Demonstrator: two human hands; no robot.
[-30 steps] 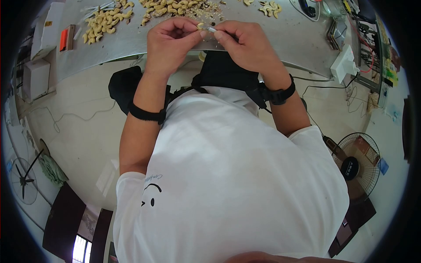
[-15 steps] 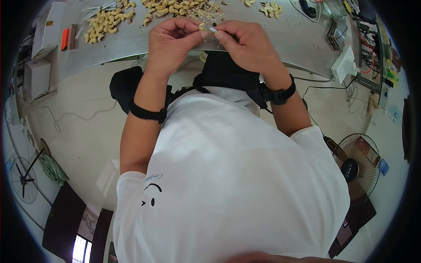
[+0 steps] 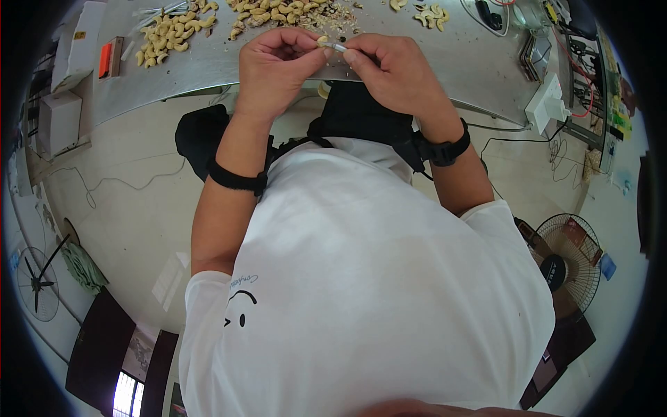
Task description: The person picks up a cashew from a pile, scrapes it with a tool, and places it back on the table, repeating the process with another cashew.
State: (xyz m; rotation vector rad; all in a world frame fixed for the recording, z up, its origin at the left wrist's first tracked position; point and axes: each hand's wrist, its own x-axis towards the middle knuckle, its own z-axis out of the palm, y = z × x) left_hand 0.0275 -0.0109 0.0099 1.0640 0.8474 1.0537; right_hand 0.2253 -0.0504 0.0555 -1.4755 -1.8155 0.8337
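My left hand (image 3: 278, 66) pinches a pale cashew nut (image 3: 322, 42) between thumb and fingertips above the near edge of a metal table (image 3: 208, 66). My right hand (image 3: 396, 69) holds a small metal tool (image 3: 338, 47) whose tip touches the nut. Both wrists wear black bands. Heaps of cashew nuts lie on the table beyond my hands: one heap (image 3: 170, 35) at the left, a larger heap (image 3: 285, 10) with shell crumbs in the middle, a few nuts (image 3: 427, 15) at the right.
An orange-and-black object (image 3: 106, 58) and white boxes (image 3: 59, 118) sit at the left. A white power strip (image 3: 545, 104), cables and devices crowd the table's right end. A floor fan (image 3: 566, 260) stands at lower right, another fan (image 3: 35, 285) at lower left.
Both hands have shifted slightly up and to the right in view, still working the tool against the nut. The grip is unchanged.
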